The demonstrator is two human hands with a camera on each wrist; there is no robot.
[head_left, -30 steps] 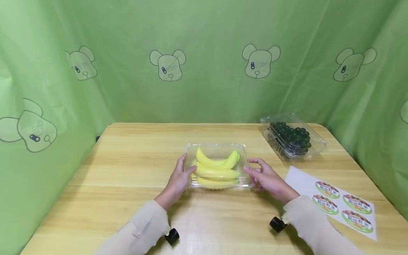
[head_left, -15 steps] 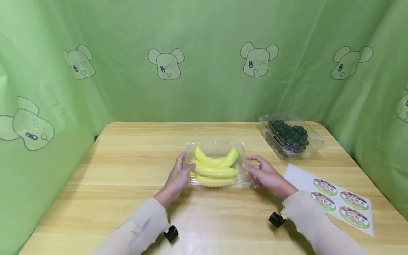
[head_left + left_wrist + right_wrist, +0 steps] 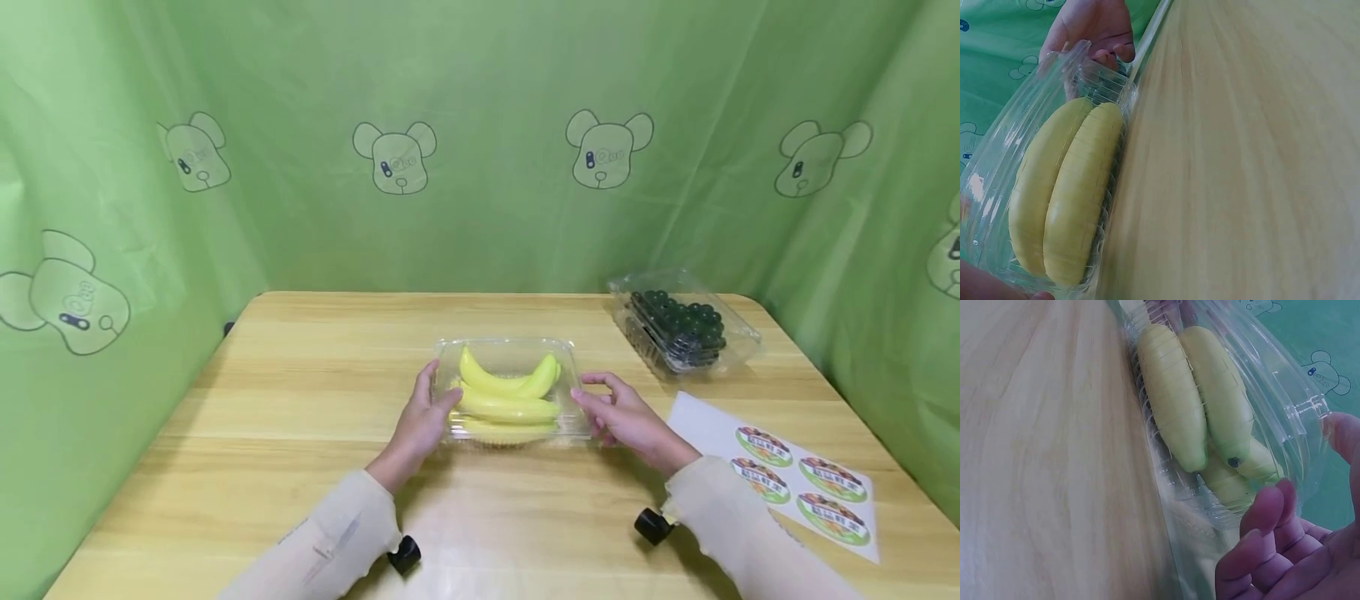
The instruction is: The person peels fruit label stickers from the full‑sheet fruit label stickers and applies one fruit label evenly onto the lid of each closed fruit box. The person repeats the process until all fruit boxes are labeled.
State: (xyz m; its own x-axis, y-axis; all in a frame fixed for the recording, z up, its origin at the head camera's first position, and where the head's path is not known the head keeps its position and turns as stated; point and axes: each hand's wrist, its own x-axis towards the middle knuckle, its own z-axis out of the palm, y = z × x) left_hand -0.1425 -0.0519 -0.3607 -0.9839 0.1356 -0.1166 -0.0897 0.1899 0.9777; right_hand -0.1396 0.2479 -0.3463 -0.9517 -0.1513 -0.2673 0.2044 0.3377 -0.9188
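Note:
A clear plastic clamshell box (image 3: pixel 510 357) with several yellow bananas (image 3: pixel 508 407) inside is in the middle of the table in the head view. My left hand (image 3: pixel 422 418) grips its left end, thumb over the top edge. At the opposite end my right hand (image 3: pixel 628 423) holds the box, its thumb on the lid's rim in the right wrist view and its other fingers (image 3: pixel 1266 506) curled by the lower side. Two bananas (image 3: pixel 1066 194) show through the near wall in the left wrist view. Whether the lid is fastened I cannot tell.
Another clear clamshell box (image 3: pixel 738 329) with dark green grapes (image 3: pixel 682 321) stands at the back right. A white sheet of round fruit stickers (image 3: pixel 701 417) lies right of my right hand. Green curtains (image 3: pixel 495 233) surround the wooden table (image 3: pixel 300 375).
Both hands stay on the banana box, which has not visibly moved on the table. The head view shifts only slightly.

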